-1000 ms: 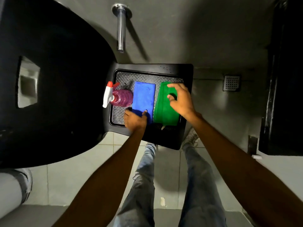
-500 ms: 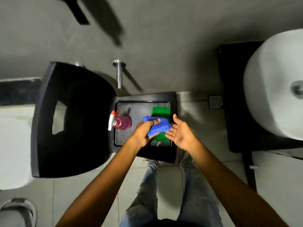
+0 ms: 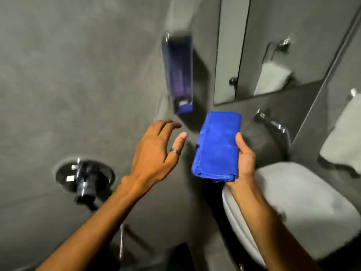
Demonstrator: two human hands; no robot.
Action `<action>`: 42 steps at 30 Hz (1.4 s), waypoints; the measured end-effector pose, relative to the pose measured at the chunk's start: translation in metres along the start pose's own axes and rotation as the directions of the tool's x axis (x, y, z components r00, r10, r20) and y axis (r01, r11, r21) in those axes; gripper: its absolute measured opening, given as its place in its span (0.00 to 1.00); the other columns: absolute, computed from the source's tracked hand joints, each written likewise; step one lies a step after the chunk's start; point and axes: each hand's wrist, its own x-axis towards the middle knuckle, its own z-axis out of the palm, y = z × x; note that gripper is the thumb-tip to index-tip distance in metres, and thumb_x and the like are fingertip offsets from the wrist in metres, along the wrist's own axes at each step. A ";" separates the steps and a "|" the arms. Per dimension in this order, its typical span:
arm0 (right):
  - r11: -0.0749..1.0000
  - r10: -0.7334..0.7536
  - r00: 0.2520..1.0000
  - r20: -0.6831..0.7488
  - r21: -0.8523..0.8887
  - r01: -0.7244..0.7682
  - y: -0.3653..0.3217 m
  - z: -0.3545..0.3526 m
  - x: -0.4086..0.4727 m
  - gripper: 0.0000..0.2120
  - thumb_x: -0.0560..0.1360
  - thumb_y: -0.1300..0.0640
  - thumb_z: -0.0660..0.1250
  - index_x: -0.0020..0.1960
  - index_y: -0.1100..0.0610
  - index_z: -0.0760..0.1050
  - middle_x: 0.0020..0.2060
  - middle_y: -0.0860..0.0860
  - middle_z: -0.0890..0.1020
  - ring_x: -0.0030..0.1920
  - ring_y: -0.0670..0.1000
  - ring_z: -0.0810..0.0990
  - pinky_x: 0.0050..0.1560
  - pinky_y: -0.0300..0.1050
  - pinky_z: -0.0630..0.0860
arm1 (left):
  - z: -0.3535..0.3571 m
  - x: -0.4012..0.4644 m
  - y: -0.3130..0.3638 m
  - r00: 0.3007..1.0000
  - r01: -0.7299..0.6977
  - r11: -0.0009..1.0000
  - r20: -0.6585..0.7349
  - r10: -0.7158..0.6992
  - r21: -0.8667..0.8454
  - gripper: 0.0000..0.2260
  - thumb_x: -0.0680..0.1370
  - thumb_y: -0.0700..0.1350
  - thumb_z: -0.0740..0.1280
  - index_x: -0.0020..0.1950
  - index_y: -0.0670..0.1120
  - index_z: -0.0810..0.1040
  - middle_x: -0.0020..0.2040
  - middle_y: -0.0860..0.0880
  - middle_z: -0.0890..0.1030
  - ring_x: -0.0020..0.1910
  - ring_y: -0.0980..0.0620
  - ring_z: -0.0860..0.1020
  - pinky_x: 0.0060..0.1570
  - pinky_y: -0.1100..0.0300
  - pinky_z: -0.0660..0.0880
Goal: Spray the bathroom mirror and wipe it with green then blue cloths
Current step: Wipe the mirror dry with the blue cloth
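A folded blue cloth (image 3: pixel 217 145) is held upright in the right hand (image 3: pixel 245 159), the grip pinching its right edge with the thumb laid on the front and the fingers hidden behind. The left hand (image 3: pixel 154 153) is raised just beside it, apart from the cloth, its fingers spread and empty; a ring is worn on the thumb. Below the right forearm a white basin (image 3: pixel 293 208) is seen, with a chrome tap (image 3: pixel 273 126) behind it. Farther off, a wall-mounted soap dispenser (image 3: pixel 178 73), blurred, is fixed to the grey wall (image 3: pixel 78 75), and the mirror (image 3: pixel 273 45) is mounted to its right, above the cloth.
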 end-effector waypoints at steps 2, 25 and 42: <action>0.988 -0.152 0.981 0.119 -0.006 0.154 -0.068 0.043 0.014 0.23 0.82 0.45 0.57 0.50 0.57 0.87 0.50 0.55 0.88 0.49 0.56 0.88 0.50 0.53 0.85 | -0.034 0.068 0.017 0.969 -0.202 0.963 -0.103 0.222 0.178 0.22 0.83 0.57 0.59 0.72 0.47 0.76 0.74 0.45 0.76 0.79 0.44 0.68 0.78 0.50 0.66; -0.861 -0.431 -0.159 0.888 -0.352 0.368 -0.347 0.457 0.138 0.34 0.81 0.36 0.39 0.82 0.50 0.44 0.83 0.49 0.48 0.83 0.54 0.43 0.81 0.61 0.40 | -0.180 0.405 0.100 0.688 -0.021 0.574 -0.405 0.602 0.819 0.33 0.83 0.62 0.47 0.83 0.44 0.59 0.84 0.40 0.59 0.84 0.36 0.55 0.80 0.32 0.56; -0.426 -0.878 0.029 0.479 -0.807 0.410 -0.584 0.288 0.213 0.29 0.82 0.41 0.41 0.82 0.46 0.46 0.83 0.48 0.50 0.83 0.53 0.48 0.81 0.60 0.46 | -0.156 0.394 0.098 0.656 0.031 0.468 -0.371 0.657 0.883 0.33 0.81 0.60 0.52 0.83 0.46 0.62 0.83 0.39 0.62 0.82 0.34 0.59 0.76 0.28 0.60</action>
